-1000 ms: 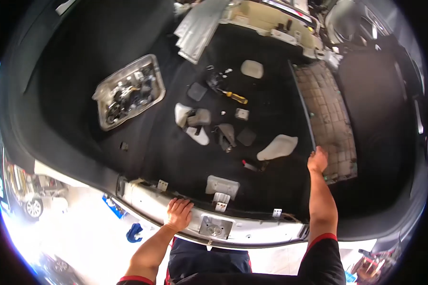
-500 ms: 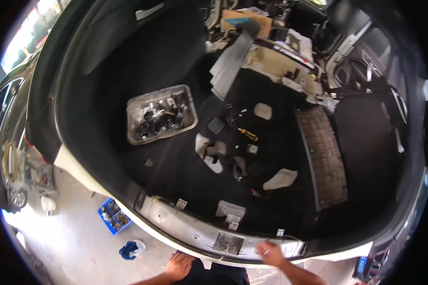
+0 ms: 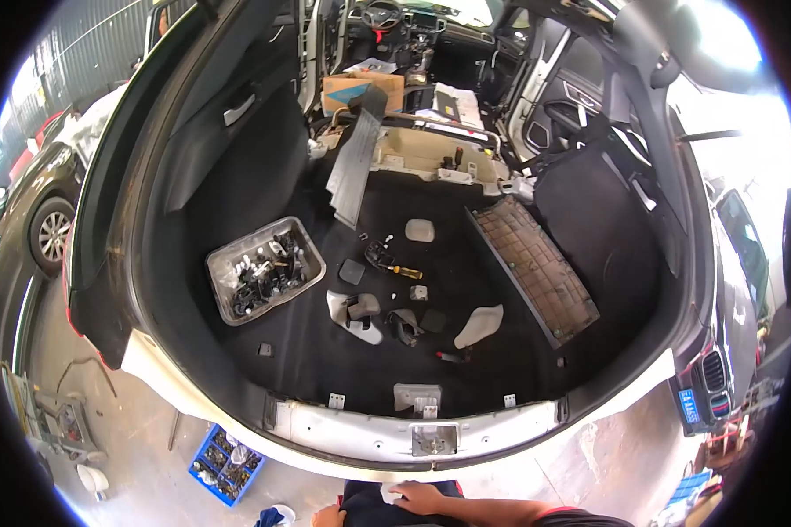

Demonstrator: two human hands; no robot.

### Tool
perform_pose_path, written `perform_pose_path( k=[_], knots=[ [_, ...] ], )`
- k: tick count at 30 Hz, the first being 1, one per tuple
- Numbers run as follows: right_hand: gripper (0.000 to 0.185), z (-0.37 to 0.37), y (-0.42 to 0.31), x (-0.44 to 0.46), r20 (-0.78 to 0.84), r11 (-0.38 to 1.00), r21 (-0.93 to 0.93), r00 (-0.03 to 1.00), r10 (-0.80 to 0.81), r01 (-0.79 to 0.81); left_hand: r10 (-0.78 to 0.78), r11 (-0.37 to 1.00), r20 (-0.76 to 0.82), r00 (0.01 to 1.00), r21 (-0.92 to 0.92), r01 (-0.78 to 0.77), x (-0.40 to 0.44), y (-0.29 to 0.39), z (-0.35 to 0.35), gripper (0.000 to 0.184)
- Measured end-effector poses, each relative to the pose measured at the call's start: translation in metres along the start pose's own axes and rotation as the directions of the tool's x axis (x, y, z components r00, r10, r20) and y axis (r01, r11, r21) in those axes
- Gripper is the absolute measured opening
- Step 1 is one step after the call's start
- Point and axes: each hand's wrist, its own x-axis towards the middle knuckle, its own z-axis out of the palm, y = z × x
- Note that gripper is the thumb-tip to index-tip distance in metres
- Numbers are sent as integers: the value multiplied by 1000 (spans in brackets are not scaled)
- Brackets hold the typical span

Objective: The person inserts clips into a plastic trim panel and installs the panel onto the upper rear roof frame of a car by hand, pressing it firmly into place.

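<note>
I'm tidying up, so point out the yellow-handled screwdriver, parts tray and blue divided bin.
Yellow-handled screwdriver [image 3: 408, 272], head view: handle.
Parts tray [image 3: 277, 297], head view: near rim.
Blue divided bin [image 3: 212, 492], head view: near wall.

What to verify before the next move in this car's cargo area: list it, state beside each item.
1. Hands off the cargo floor: ok; left hand and right hand are outside the rear sill.
2. Hands empty: cannot tell; the left is cut off by the picture's edge.
3. Parts tray upright: ok.
4. Yellow-handled tool put away: not ok; it lies among loose pieces.
5. Floor clear of trim: not ok; a pale piece lies there.
6. Long panel fastened: cannot tell.
</note>
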Motion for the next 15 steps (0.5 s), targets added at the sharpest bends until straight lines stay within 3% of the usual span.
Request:
perform_pose_path(
  k=[2, 4, 6, 7, 8, 9, 12, 13, 14, 15],
  knots=[
    [40, 9, -9, 18, -246, 994, -105, 968, -45, 19, 60, 998, 148, 987, 18, -64, -9, 39, -31, 39],
    [50, 32, 27, 30, -162, 957, -157, 963, 217, -242, 40, 994, 288, 957, 82, -67, -19, 53, -47, 41],
    [56, 72, 56, 9, -136, 888, -429, 984, 116, -164, 14, 994, 324, 946, 96, -47, -24, 41, -51, 45],
    [63, 68, 51, -8, -30, 892, -213, 915, 403, -399, 4, 994, 338, 941, 104, -42, -28, 33, -46, 45],
    [70, 56, 49, -18, 129, 780, -29, 772, 623, -625, -25, 984, 393, 919, 170, -46, -18, 27, -40, 46],
    [84, 55, 58, -20, 201, 736, -24, 718, 667, -677, -53, 971, 437, 898, 231, -55, -3, 25, -33, 46],
    [87, 124, 160, 11, 328, 718, -67, 664, 671, -692, -83, 989, 347, 934, 143, 35, 14, 47, 17, 42],
    [87, 117, 155, 5, 370, 745, -44, 682, 631, -665, -87, 988, 351, 932, 148, 37, 20, 56, 28, 42],
    [87, 116, 145, -2, 381, 745, -40, 679, 627, -666, -88, 936, 439, 894, 344, -77, 23, 65, 37, 42],
    [86, 116, 132, -15, 281, 777, -79, 734, 619, -625, -109, 840, 523, 846, 503, -202, 21, 71, 50, 43]
  ],
)
